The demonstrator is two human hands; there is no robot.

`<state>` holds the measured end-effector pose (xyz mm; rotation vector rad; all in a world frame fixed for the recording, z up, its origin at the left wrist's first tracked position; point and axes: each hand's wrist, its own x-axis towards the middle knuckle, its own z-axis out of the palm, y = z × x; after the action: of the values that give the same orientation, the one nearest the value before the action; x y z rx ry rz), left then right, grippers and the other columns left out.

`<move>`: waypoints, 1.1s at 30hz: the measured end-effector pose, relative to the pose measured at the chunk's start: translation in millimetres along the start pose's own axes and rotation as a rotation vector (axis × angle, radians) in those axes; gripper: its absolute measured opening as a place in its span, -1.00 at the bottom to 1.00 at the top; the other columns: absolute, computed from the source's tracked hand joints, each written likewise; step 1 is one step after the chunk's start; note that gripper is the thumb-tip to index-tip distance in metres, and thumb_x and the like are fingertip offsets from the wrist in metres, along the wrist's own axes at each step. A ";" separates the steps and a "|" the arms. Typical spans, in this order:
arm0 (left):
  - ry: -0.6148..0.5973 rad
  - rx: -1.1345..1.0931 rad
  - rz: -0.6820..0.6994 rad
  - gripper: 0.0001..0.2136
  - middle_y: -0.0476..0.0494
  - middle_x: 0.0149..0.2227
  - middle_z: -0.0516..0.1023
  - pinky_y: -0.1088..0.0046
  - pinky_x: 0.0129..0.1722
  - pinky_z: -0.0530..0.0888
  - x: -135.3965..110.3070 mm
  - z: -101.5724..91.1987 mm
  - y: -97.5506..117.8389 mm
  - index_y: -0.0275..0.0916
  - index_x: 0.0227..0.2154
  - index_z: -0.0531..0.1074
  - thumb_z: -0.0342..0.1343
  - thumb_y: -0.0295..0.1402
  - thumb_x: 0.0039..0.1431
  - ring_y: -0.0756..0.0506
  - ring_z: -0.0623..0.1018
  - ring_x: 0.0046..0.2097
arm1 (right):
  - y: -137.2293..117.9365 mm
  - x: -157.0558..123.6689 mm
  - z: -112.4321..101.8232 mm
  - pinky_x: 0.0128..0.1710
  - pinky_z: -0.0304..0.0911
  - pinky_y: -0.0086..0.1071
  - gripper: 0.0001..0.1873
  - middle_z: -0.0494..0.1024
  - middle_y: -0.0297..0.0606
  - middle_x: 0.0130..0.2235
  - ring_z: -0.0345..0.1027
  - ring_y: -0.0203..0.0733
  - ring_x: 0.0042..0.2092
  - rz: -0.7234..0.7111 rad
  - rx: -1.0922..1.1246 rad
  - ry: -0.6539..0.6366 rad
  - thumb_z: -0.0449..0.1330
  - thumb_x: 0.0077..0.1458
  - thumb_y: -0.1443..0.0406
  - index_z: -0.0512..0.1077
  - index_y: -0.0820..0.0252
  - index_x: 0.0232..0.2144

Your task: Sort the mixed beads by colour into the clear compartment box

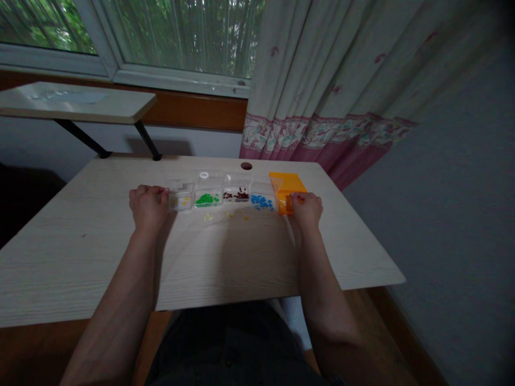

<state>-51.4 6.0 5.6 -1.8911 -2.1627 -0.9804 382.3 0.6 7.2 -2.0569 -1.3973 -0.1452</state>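
Note:
A row of small clear trays stands on the pale wooden table. One tray holds a few yellow beads, one holds green beads, one dark brown beads, one blue beads. An orange box ends the row on the right. My left hand rests curled on the table, its fingertips touching the left tray. My right hand is curled with its fingers pinched at the orange box's front edge. A few loose yellow beads lie on the table before the trays.
A round cable hole sits near the table's far edge. A second small table stands behind at the left, under the window. A flowered curtain hangs at the back right. The table's right edge drops to a wooden floor.

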 end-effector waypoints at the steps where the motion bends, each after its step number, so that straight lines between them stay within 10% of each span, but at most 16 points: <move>1: 0.001 0.000 0.007 -0.71 -0.22 -0.26 0.39 0.11 0.03 0.25 -0.2 0.4 1.1 -0.29 -0.31 0.50 -0.01 -0.18 0.29 -0.23 0.33 -0.08 | -0.1 0.3 0.0 -0.10 0.20 -0.17 -0.62 0.61 -0.05 -0.15 0.33 0.02 -0.12 -0.006 0.006 0.001 0.05 0.14 0.17 0.63 0.20 -0.27; 11: -0.043 -0.125 0.273 -0.76 -0.18 -0.25 0.42 0.14 0.02 0.31 -16.5 5.2 37.9 -0.26 -0.25 0.53 0.04 -0.24 0.30 -0.21 0.35 -0.08 | -15.5 -2.6 -0.2 -0.02 0.16 -0.19 -0.66 0.58 -0.08 -0.26 0.33 -0.06 -0.17 -0.255 0.183 0.066 0.04 0.21 0.19 0.57 0.24 -0.31; 21: -0.295 -0.224 0.598 -0.80 -0.18 -0.24 0.46 0.19 -0.03 0.36 -40.1 21.8 71.3 -0.21 -0.16 0.55 0.08 -0.29 0.26 -0.21 0.39 -0.10 | -71.5 -59.9 26.1 -0.01 0.18 -0.24 -0.80 0.58 -0.18 -0.19 0.36 -0.10 -0.10 -0.831 0.275 -0.370 0.17 0.21 0.30 0.58 0.15 -0.17; 33: -0.330 -0.215 0.637 -0.76 -0.20 -0.16 0.44 0.17 0.02 0.37 -47.8 25.7 80.8 -0.18 -0.06 0.51 0.07 -0.35 0.25 -0.23 0.36 -0.03 | -96.8 -85.7 21.7 0.01 0.07 -0.17 -0.72 0.50 -0.17 -0.03 0.22 -0.02 0.04 -0.881 0.119 -0.390 0.12 0.27 0.28 0.54 0.02 -0.02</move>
<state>41.8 -19.8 -5.6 -2.7490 -1.4199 -0.8267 256.0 -33.3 -3.7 -1.2799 -2.4114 -0.0203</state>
